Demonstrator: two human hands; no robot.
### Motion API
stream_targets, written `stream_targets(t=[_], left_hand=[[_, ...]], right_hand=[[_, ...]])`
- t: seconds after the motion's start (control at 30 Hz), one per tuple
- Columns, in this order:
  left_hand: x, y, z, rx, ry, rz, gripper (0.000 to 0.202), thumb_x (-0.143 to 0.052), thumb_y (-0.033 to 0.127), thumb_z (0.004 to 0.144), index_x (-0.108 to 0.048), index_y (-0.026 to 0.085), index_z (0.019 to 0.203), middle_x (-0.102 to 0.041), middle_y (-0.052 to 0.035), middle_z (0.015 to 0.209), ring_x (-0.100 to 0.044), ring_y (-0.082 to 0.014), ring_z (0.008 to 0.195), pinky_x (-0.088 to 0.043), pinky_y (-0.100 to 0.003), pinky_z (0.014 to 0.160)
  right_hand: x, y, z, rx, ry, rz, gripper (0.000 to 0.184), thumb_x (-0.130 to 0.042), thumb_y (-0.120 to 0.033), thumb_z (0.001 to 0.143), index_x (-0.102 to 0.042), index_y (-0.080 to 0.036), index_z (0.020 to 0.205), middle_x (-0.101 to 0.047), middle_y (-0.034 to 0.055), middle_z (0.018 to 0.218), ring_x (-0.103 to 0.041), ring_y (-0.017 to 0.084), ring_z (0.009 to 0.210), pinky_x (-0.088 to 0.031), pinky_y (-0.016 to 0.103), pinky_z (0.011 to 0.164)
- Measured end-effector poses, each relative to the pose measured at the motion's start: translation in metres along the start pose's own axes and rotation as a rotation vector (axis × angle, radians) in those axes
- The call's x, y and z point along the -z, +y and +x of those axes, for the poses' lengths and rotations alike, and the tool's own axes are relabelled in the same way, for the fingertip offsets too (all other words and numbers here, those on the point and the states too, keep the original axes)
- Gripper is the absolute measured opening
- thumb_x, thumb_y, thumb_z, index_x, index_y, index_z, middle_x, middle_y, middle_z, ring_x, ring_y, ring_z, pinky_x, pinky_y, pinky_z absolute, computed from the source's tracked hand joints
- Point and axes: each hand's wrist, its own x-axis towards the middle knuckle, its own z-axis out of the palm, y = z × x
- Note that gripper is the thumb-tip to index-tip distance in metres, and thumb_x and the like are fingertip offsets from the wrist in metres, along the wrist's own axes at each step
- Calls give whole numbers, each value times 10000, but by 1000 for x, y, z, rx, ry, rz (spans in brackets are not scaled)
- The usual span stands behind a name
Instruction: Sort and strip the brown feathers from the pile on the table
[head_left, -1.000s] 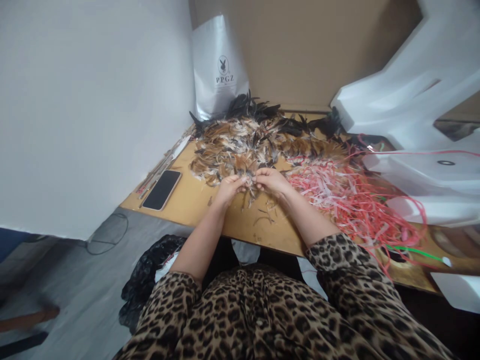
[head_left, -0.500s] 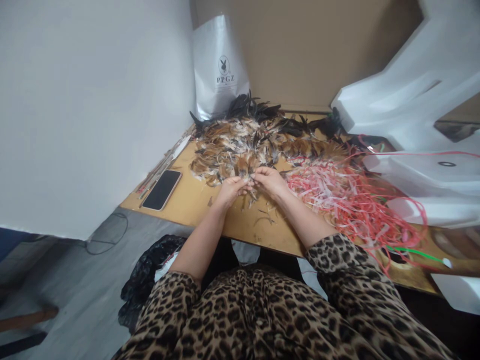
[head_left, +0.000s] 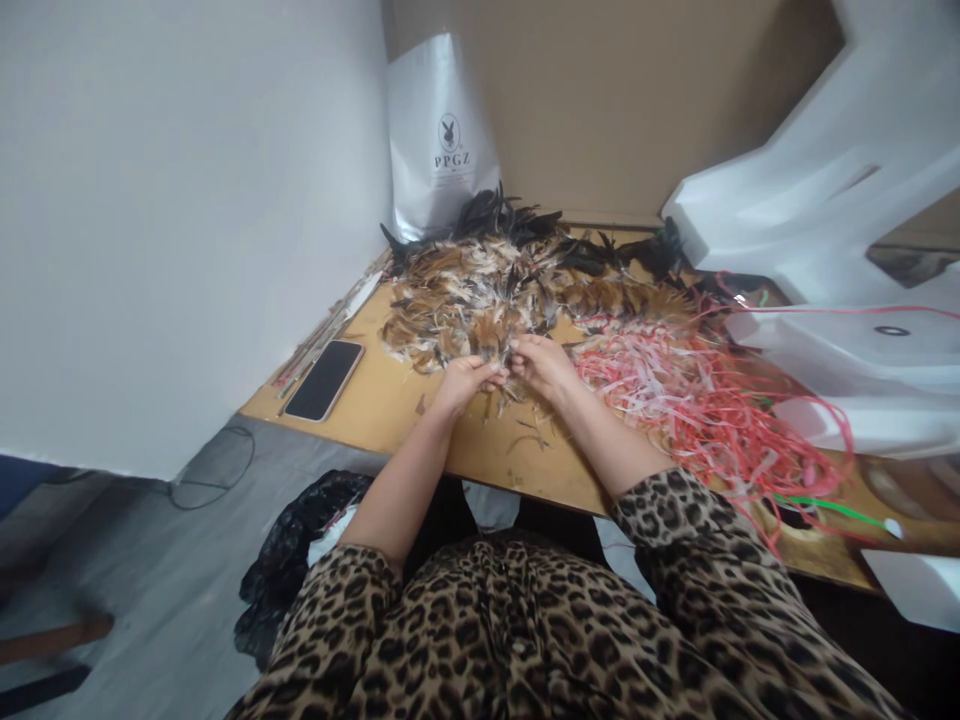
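Note:
At the near edge of a wide spread of brown, white and black feathers (head_left: 450,270), my two hands work close together. My left hand (head_left: 466,382) is closed in a pinch on the base of a small brown feather tuft (head_left: 491,332). Just to its right, my right hand (head_left: 541,366) also has thumb and forefinger pressed together beside the tuft; what lies between those fingertips is too small to make out. Loose feather bits (head_left: 529,435) lie on the wooden table (head_left: 390,410) below the hands.
A phone (head_left: 325,380) lies at left. Right of my hands is a tangle of pink and red ribbon strips (head_left: 697,400), near a white machine (head_left: 787,220). A white bag (head_left: 442,130) stands behind the feathers. On the floor lies a black plastic bag (head_left: 289,560).
My right hand's fingertips have shifted slightly up and right, away from the left hand's. The left hand stays nearly in place with the tuft.

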Motion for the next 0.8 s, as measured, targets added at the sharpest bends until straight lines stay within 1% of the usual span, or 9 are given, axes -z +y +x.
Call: stream_targets(t=[0.1,0.2,0.27,0.37,0.43,0.5,0.63,0.73,0.8], left_hand=[[2,0,1,-3,17,-82,255,-712,309,634,-651,94,757,-689,-88,773,-619,-99,610,-434,-186,548],[4,0,4,0,86,-197,203,-702,262,657,-632,92,742,-686,-80,769,-611,-79,603,-422,-158,527],[5,1,5,10,134,-266,153,-685,219,679,-622,91,733,-684,-75,753,-608,-73,599,-418,-149,518],[5,3,6,24,164,-319,88,-648,165,714,-622,84,739,-682,-76,751,-605,-67,594,-422,-147,516],[5,4,6,23,170,-332,70,-626,147,733,-627,77,741,-680,-76,747,-603,-63,590,-422,-145,516],[4,4,5,24,172,-338,69,-614,142,743,-629,75,738,-679,-75,740,-605,-63,591,-420,-143,514],[3,4,4,39,148,-328,78,-630,161,734,-629,85,754,-686,-79,766,-617,-72,615,-428,-149,531],[3,2,4,31,103,-319,105,-655,181,712,-634,89,758,-684,-68,750,-621,-74,614,-433,-149,537],[3,1,4,22,68,-314,122,-672,190,693,-636,87,747,-680,-61,725,-622,-76,606,-432,-147,529]], right_hand=[[6,-8,3,17,-12,117,298,-769,-221,503,-505,-158,628,-477,-66,501,-393,24,444,-311,149,401],[15,-14,7,37,-19,219,299,-765,-208,515,-499,-165,646,-479,-72,525,-388,19,445,-306,142,391],[20,-18,10,42,-4,261,304,-765,-214,519,-496,-171,656,-483,-73,537,-388,20,440,-295,144,381],[23,-22,10,65,17,283,302,-765,-223,523,-501,-179,664,-492,-74,547,-392,24,440,-285,151,377],[20,-21,7,77,9,241,292,-767,-227,519,-517,-178,661,-486,-74,534,-393,27,445,-279,154,382],[12,-15,4,76,7,142,277,-769,-235,511,-543,-172,657,-487,-69,517,-403,35,455,-279,160,394],[-4,5,-1,112,55,-50,252,-770,-257,494,-609,-153,657,-548,-46,524,-448,49,481,-326,177,449],[-9,19,0,122,67,-84,270,-774,-262,471,-631,-154,672,-619,-26,601,-528,74,549,-410,208,566],[-9,24,2,119,80,-103,276,-771,-275,473,-637,-160,685,-639,-20,639,-558,92,590,-435,234,630]])
